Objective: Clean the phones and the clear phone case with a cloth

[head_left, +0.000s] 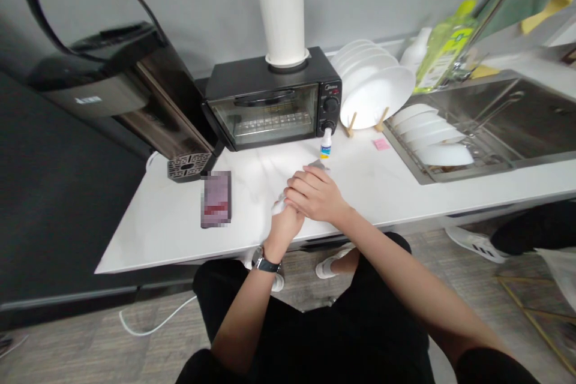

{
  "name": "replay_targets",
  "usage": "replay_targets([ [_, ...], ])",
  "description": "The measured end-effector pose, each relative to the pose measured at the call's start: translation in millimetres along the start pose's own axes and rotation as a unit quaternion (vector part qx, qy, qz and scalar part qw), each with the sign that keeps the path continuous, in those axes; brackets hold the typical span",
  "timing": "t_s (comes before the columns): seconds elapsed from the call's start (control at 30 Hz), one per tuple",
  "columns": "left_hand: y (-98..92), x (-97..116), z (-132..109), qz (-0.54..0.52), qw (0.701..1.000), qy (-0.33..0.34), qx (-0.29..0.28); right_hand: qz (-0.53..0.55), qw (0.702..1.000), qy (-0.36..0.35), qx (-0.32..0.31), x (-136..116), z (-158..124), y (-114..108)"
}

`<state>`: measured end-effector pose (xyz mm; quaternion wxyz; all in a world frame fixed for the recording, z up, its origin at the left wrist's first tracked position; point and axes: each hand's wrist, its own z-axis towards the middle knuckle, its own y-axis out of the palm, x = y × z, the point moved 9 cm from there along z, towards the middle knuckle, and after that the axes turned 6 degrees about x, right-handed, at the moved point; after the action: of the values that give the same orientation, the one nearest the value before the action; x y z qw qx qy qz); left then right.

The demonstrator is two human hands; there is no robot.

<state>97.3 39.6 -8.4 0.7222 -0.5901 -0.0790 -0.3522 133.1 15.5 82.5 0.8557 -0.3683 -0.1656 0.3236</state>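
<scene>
Above the counter's front edge, my left hand (287, 227) is closed around a thin white item (279, 206), soft-looking like a tissue or cloth. Its kind is mostly hidden by my fingers. My right hand (318, 197) lies across the top of the left, fingers bent over it and over the same item. A greyish end (320, 164) pokes out beyond the right fingers; I cannot tell whether it is part of the white item. Just past it stands a small white bottle (326, 143) with a blue and yellow label.
A phone-like object (216, 199), blurred out, lies left on the white counter (166, 240). Behind stand a drink machine (148, 96), a toaster oven (270, 108) and racked plates (378, 96). A sink (508, 126) with bowls is right. Another person's shoe (477, 243) shows below.
</scene>
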Motion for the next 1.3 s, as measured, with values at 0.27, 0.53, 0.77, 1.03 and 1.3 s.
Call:
replay_targets([
  [0.27,-14.6,16,5,-0.021,0.999,0.006,0.032,-0.055,0.977,0.2,0.056,68,-25,-19],
  [0.53,-15.3,3,6,-0.027,0.999,-0.014,0.033,-0.04,0.969,0.241,0.038,49,-29,2],
  [0.77,-14.7,5,3,-0.03,0.999,-0.01,0.02,0.017,0.989,0.139,-0.04,30,-39,11],
  [1.03,-13.8,2,4,-0.033,0.999,-0.008,0.017,0.009,0.98,0.191,-0.048,11,-40,14],
  [1.3,-13.9,3,3,-0.052,0.998,-0.006,0.018,-0.013,0.974,0.226,-0.023,44,-49,2],
])
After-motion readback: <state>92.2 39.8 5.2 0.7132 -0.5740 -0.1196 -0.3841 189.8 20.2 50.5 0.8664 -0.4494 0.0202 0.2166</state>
